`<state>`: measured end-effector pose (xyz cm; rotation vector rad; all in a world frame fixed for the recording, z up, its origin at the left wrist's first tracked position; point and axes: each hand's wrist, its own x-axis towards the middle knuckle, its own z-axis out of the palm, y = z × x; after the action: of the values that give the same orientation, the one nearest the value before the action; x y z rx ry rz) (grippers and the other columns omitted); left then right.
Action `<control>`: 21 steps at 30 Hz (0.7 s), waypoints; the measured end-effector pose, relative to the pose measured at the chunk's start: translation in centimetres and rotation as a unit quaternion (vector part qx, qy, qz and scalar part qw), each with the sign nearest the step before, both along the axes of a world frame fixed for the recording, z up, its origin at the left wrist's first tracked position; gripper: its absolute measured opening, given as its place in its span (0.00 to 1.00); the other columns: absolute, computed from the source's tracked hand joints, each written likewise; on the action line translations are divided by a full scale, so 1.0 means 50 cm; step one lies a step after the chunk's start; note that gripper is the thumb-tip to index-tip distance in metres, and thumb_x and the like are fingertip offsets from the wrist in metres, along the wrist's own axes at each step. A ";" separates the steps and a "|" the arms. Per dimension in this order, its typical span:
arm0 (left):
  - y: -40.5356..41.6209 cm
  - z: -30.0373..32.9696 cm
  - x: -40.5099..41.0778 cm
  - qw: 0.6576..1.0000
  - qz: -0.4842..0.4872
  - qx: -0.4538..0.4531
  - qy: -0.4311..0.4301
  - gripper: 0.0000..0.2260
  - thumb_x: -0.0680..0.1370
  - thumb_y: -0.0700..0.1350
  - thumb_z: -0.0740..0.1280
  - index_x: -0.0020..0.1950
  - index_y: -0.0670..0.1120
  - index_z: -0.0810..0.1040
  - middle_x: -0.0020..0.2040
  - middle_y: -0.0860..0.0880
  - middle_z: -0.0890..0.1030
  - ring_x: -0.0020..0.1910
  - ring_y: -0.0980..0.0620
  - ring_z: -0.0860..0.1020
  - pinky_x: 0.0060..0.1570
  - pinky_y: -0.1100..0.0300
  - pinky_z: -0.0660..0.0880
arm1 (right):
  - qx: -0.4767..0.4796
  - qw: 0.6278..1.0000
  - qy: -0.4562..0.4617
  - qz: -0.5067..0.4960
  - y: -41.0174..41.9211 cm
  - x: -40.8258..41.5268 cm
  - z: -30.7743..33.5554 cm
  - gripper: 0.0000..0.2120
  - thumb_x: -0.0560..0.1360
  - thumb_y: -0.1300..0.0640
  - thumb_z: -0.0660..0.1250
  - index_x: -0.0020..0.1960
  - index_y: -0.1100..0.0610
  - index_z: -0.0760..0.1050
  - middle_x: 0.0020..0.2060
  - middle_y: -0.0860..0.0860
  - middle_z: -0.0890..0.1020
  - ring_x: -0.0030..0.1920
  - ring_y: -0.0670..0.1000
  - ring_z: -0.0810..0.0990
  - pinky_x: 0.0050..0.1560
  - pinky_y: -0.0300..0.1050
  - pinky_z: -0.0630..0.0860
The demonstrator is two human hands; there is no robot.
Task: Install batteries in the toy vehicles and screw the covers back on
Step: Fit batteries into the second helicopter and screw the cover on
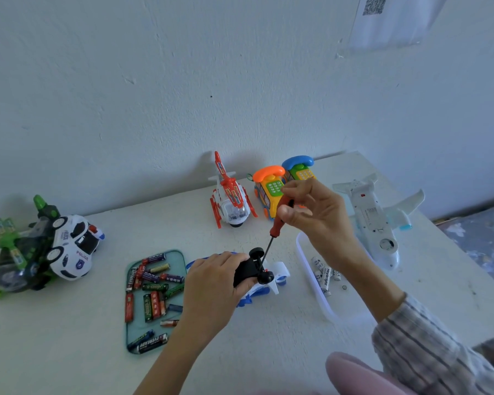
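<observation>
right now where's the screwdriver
In the head view the screwdriver is right of centre, held in the right hand, tip down on the upturned toy steadied by the left hand.

White table [268,352] carries toy vehicles: police car [74,249], helicopter [230,195], plane [374,220] (belly up), plus battery trays [154,300].

Count: 2 helicopters [231,198] (second one, blue/white [271,283], flipped belly-up), 2 phone toys [270,186], 1 police car [74,246], 1 green vehicle [15,258], 1 white plane [377,220], 1 screwdriver [277,226], 2 trays [131,280]. Batteries [154,292]: roughly 20 left tray; right tray too occluded to count.
</observation>
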<state>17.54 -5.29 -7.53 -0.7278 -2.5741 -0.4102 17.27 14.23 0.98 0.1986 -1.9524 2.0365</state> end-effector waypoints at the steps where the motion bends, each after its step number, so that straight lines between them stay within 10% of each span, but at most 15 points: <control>1: 0.000 0.000 0.000 1.000 -0.002 0.000 0.002 0.15 0.66 0.57 0.77 0.47 0.51 0.82 0.36 0.57 0.82 0.31 0.57 0.77 0.34 0.64 0.66 | 0.004 1.000 0.008 -0.002 -0.003 0.001 0.002 0.08 0.69 0.63 0.71 0.40 0.53 0.74 0.37 0.54 0.81 0.36 0.62 0.82 0.38 0.43 0.77; 8: -0.002 -0.003 0.007 1.000 -0.004 0.011 0.004 0.14 0.69 0.59 0.71 0.47 0.51 0.82 0.38 0.58 0.82 0.32 0.57 0.78 0.35 0.63 0.68 | 0.006 1.000 -0.010 -0.004 0.001 -0.003 -0.012 0.10 0.76 0.75 0.60 0.48 0.61 0.72 0.39 0.60 0.81 0.34 0.61 0.81 0.40 0.46 0.80; 14: -0.001 -0.004 0.011 1.000 -0.004 0.008 -0.005 0.15 0.68 0.59 0.70 0.48 0.52 0.82 0.39 0.58 0.82 0.34 0.57 0.79 0.36 0.60 0.74 | 0.032 0.998 -0.027 -0.037 0.004 -0.008 -0.023 0.11 0.67 0.59 0.72 0.46 0.60 0.74 0.36 0.52 0.81 0.34 0.52 0.81 0.35 0.43 0.78; 21: -0.003 -0.008 0.012 1.000 -0.005 0.009 -0.024 0.19 0.64 0.58 0.78 0.49 0.52 0.82 0.40 0.58 0.82 0.35 0.57 0.79 0.36 0.61 0.74 | 0.008 1.000 -0.024 0.011 -0.001 -0.008 -0.022 0.14 0.75 0.77 0.58 0.52 0.60 0.70 0.42 0.58 0.81 0.37 0.56 0.82 0.38 0.46 0.78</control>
<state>18.15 -5.42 -7.91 -0.7333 -2.6098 -0.4576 16.90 14.17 -0.10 0.1764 -2.0046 2.0582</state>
